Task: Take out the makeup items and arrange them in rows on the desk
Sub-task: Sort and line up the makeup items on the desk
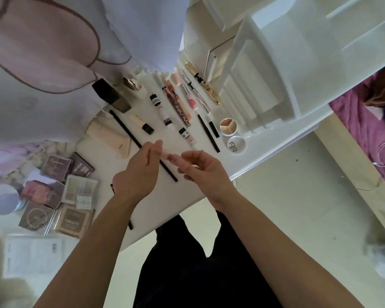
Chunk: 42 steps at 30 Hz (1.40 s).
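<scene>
The pale pink tube (165, 154) (blurred): ends hidden by fingers (157, 150).

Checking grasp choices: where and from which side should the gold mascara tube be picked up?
Probably pinch the gold mascara tube across its middle from above: it lies flat on the desk, silver pens on one side, the white organizer on the other.

My left hand (138, 172) and right hand (203, 172) were side by side over the desk (165, 207), holding a small tube (165, 153) between them. A long stick (129, 134) lay on the desk under them. Behind my hands, tubes (168, 117) lay in rows. Flat boxes (80, 192) sat to the left, two round pots (228, 126) to the right of the rows.
</scene>
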### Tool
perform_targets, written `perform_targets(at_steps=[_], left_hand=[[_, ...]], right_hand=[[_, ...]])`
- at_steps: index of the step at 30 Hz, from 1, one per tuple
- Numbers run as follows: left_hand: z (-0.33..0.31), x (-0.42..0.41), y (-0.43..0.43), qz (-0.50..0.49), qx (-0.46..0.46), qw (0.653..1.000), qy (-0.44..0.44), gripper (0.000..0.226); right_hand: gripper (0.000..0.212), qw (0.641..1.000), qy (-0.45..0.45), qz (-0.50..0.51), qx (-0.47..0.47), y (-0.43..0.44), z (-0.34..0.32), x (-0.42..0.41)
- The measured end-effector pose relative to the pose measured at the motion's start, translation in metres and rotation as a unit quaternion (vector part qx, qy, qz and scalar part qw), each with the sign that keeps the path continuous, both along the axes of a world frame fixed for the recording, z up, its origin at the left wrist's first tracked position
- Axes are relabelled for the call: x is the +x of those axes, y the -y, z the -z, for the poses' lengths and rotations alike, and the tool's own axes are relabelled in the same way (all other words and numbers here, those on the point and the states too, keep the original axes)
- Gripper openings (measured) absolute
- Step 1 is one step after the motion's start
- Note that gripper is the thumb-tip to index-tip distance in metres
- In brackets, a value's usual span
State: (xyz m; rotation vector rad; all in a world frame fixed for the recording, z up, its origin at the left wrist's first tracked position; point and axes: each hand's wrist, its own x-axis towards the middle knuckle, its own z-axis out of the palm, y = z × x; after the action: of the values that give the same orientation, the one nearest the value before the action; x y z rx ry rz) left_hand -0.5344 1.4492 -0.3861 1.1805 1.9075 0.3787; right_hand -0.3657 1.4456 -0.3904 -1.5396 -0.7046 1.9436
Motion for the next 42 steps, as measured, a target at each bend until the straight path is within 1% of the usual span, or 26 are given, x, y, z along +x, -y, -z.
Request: perform_targets(at_steps=[2, 4, 6, 8, 10, 13, 16, 19, 22, 24, 29, 32, 36, 37, 39, 40, 42], left_hand=[[0.006, 0.0, -0.005, 0.011, -0.007, 1.0, 0.006, 0.054], [0.014, 0.0, -0.008, 0.015, -0.014, 1.0, 0.021, 0.046], [0.026, -0.002, -0.01, 0.009, -0.013, 0.999, 0.049, 0.041], [0.036, -0.004, -0.014, 0.003, -0.008, 0.996, 0.085, 0.039], [0.045, -0.002, -0.018, 0.011, -0.02, 0.995, 0.099, 0.041], [0.057, 0.003, -0.025, 0.018, -0.037, 0.995, 0.089, 0.047], [0.066, 0.006, -0.035, -0.007, -0.034, 0.998, 0.061, 0.046], [0.075, 0.014, -0.046, -0.059, -0.019, 0.996, 0.057, 0.047], [0.083, 0.024, -0.051, -0.084, 0.006, 0.994, 0.07, 0.044], [0.089, 0.026, -0.05, -0.104, 0.019, 0.992, 0.075, 0.04], [0.098, 0.026, -0.044, -0.133, 0.083, 0.986, 0.053, 0.035], [0.101, 0.036, -0.041, -0.097, 0.105, 0.989, 0.039, 0.034], [0.102, 0.034, -0.03, -0.055, 0.128, 0.99, 0.017, 0.044], [0.099, 0.028, -0.024, -0.053, 0.138, 0.989, -0.005, 0.048], [0.091, 0.013, -0.01, -0.08, 0.157, 0.984, -0.039, 0.051], [0.087, 0.005, -0.002, -0.1, 0.17, 0.979, -0.05, 0.047], [0.081, -0.01, 0.017, -0.122, 0.204, 0.967, -0.092, 0.033]], right_hand=[[0.03, 1.0, -0.004, 0.008, 0.011, 0.001, 0.013, 0.001], [0.032, 1.0, -0.004, 0.006, -0.001, 0.002, 0.022, 0.002], [0.026, 1.0, 0.004, 0.009, 0.001, 0.005, 0.031, 0.002], [0.017, 0.999, 0.015, 0.038, 0.023, 0.01, 0.041, 0.001], [0.019, 0.995, 0.053, 0.073, 0.049, 0.016, 0.053, -0.001], [0.02, 0.98, 0.155, 0.069, 0.108, 0.023, 0.07, -0.003], [0.021, 0.952, 0.236, 0.039, 0.192, 0.024, 0.083, -0.009], [0.021, 0.911, 0.303, 0.038, 0.278, 0.022, 0.1, -0.013], [0.02, 0.866, 0.356, 0.045, 0.349, 0.019, 0.115, -0.012], [0.019, 0.846, 0.375, 0.047, 0.376, 0.017, 0.122, -0.013], [0.019, 0.826, 0.415, 0.025, 0.38, 0.017, 0.125, -0.013], [0.017, 0.819, 0.433, 0.022, 0.376, 0.015, 0.124, -0.005], [0.011, 0.817, 0.442, -0.005, 0.371, 0.014, 0.122, 0.002], [0.015, 0.817, 0.443, -0.011, 0.369, 0.016, 0.121, 0.002], [0.029, 0.816, 0.446, -0.014, 0.367, 0.019, 0.118, 0.002], [0.034, 0.818, 0.446, -0.011, 0.364, 0.02, 0.116, 0.003], [0.037, 0.82, 0.446, -0.017, 0.357, 0.023, 0.111, 0.005]])
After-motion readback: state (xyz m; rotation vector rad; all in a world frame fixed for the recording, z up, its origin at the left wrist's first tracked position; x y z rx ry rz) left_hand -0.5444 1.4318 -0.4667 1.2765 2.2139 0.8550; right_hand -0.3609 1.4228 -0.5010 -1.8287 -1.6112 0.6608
